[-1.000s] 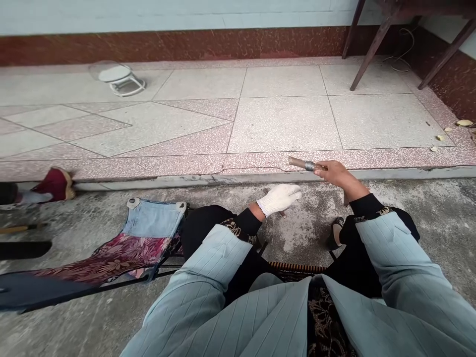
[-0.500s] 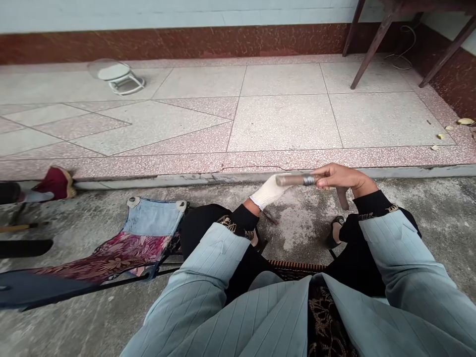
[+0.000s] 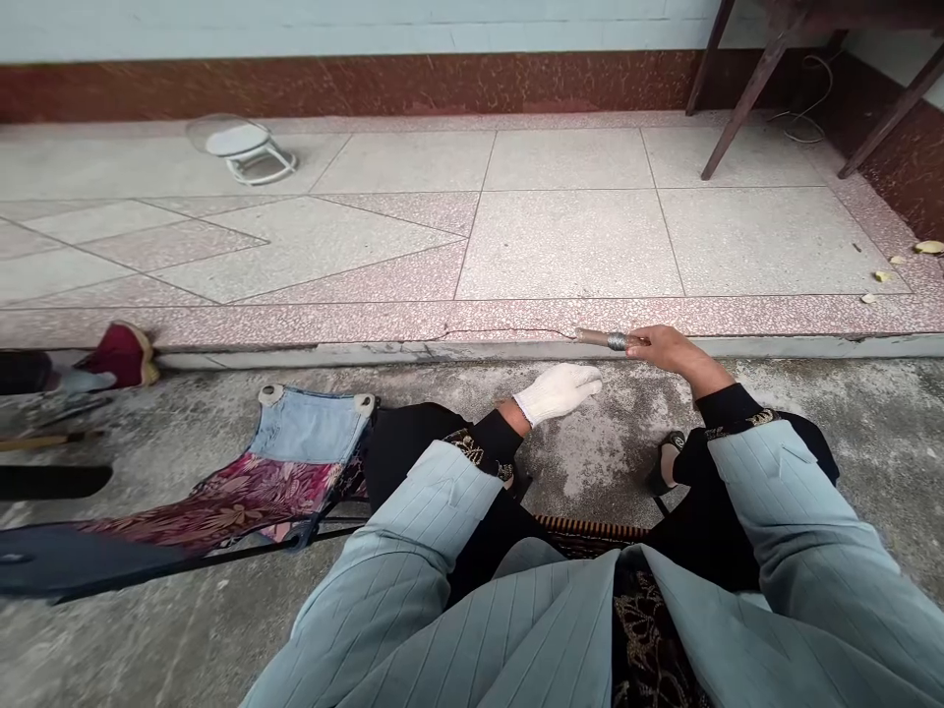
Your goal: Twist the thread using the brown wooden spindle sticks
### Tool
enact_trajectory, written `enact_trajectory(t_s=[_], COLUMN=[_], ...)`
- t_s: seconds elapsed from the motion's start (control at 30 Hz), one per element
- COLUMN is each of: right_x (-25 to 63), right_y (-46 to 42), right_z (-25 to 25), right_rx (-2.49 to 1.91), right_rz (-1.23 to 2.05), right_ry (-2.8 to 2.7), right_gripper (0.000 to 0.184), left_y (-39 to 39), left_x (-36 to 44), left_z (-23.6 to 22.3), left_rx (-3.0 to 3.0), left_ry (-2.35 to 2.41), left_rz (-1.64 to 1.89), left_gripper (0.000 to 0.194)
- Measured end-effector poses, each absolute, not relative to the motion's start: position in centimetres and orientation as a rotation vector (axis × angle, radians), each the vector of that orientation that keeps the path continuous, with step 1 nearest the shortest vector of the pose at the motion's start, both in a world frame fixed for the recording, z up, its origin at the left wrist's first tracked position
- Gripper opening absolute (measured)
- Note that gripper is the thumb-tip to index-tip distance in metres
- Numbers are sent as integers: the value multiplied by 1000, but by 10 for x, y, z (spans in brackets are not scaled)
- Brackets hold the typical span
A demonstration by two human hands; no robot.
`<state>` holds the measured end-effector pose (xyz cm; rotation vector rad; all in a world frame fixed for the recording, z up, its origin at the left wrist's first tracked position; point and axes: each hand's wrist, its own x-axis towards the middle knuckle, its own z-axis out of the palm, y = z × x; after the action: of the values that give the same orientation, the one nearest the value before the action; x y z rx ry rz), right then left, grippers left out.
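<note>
The right hand [image 3: 662, 347] is clamped on one end of the stick [image 3: 592, 336], probably to leave the wire [image 3: 618, 341] beside it exposed; whether the nearby gloved left hand [image 3: 559, 391] grips, I cannot tell.

Knitted glove [image 3: 557, 394], plain white. Slim cylindrical rod [image 3: 592, 336], brown, bound with silver-grey wire [image 3: 617, 341]. Lapelled jacket [image 3: 553, 624], pale blue, thinly lined. Fabric cuffs [image 3: 498, 436], black, gold-patterned. Fabric-slung chair [image 3: 269, 484]: light-blue denim, maroon floral, navy. Low shoe [image 3: 122, 356], dark red, tan-soled. Speckled floor [image 3: 567, 236], grey-white, pink-bordered, diamond-patterned.
</note>
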<state>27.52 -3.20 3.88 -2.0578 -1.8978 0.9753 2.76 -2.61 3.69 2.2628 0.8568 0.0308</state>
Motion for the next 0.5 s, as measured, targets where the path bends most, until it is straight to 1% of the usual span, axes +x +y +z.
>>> enact_trajectory(t_s=[0.1, 0.17, 0.23, 0.3, 0.33, 0.4, 0.43, 0.5], right_x=[270, 268, 268, 270, 271, 274, 276, 281], right_y=[-34, -35, -35, -36, -37, -39, -41, -44], right_z=[40, 39, 37, 36, 37, 42, 46, 57], right_rx=[-2081, -2062, -2022, -1885, -1758, -1433, -1290, -1145], right_rz=[967, 1013, 1124, 1368, 1547, 1901, 2013, 2047], right_ry=[-2100, -2206, -2296, -2373, -2389, -2322, -2238, -2008], right_gripper=[32, 29, 23, 20, 21, 31, 37, 48], left_y=[-25, -24, -22, -19, -17, -13, -12, -10], left_x=[26, 25, 24, 22, 21, 18, 17, 17], left_z=[35, 35, 36, 36, 36, 36, 36, 36], left_rx=[2345, 2374, 2382, 2386, 2382, 2322, 2257, 2107], left_ry=[817, 819, 830, 823, 812, 793, 779, 755], left_rz=[14, 5, 1, 28, 50, 108, 141, 218], left_gripper=[30, 29, 30, 31, 32, 32, 32, 31])
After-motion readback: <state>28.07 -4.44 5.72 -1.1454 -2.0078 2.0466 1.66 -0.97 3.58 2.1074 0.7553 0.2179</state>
